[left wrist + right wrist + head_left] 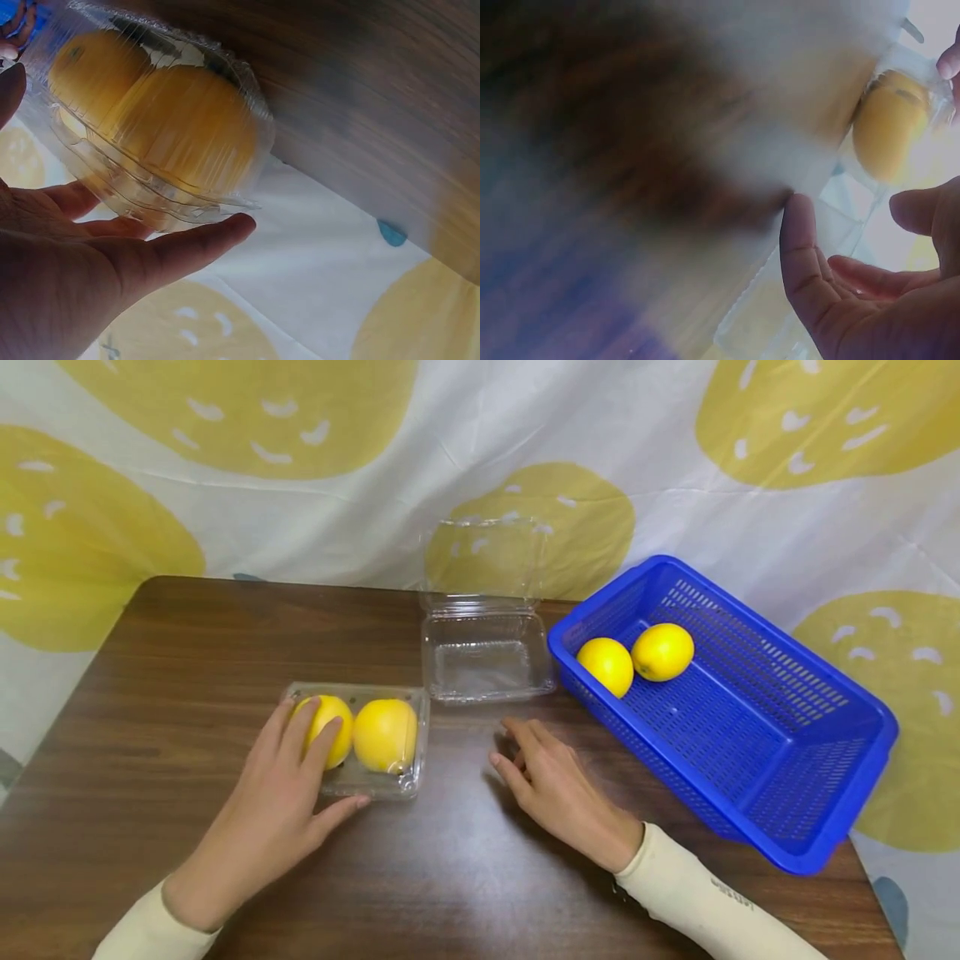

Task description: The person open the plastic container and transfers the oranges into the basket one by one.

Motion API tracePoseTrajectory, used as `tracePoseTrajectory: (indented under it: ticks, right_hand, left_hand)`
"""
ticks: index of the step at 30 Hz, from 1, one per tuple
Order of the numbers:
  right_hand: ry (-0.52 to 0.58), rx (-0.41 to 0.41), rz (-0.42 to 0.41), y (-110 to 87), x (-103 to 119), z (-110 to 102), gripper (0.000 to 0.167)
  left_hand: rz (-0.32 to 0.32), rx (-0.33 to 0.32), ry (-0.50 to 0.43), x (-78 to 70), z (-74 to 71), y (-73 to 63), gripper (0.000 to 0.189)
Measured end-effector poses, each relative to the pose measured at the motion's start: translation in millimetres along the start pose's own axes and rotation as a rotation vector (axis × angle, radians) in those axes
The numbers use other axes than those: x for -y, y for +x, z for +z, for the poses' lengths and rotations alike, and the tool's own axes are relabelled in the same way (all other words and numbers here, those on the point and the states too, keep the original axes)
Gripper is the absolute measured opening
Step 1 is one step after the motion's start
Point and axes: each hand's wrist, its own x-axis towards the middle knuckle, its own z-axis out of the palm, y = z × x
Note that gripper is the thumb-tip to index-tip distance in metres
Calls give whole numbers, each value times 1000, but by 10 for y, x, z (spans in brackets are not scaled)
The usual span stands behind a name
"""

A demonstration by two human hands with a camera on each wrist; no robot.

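A closed clear plastic clamshell box (378, 787) with two round yellow citrus fruits (385, 735) inside lies on the table at left of centre. Over its left part rests my left hand (273, 802), fingers spread fairly straight across the lid and thumb by the near edge. The left wrist view shows the same box (262, 135) close to the fingers, one fingertip reaching past its rim. My right hand (562, 785) holds nothing, its fingers loosely bent low over the table, between the box and a blue basket (720, 827).
Two more yellow citrus fruits (663, 652) lie at the left end of the basket. An empty clamshell box (487, 664) stands with its lid raised at the table's back edge. Behind the brown table (225, 643) hangs a patterned cloth (360, 518).
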Motion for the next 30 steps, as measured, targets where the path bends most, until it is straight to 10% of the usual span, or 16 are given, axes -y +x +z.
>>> tracePoseTrajectory:
  ticks: [30]
  right_hand:
    - [245,258,-79,-292,413,116,69]
  left_hand:
    - [-33,14,144,-470,28,-48,96]
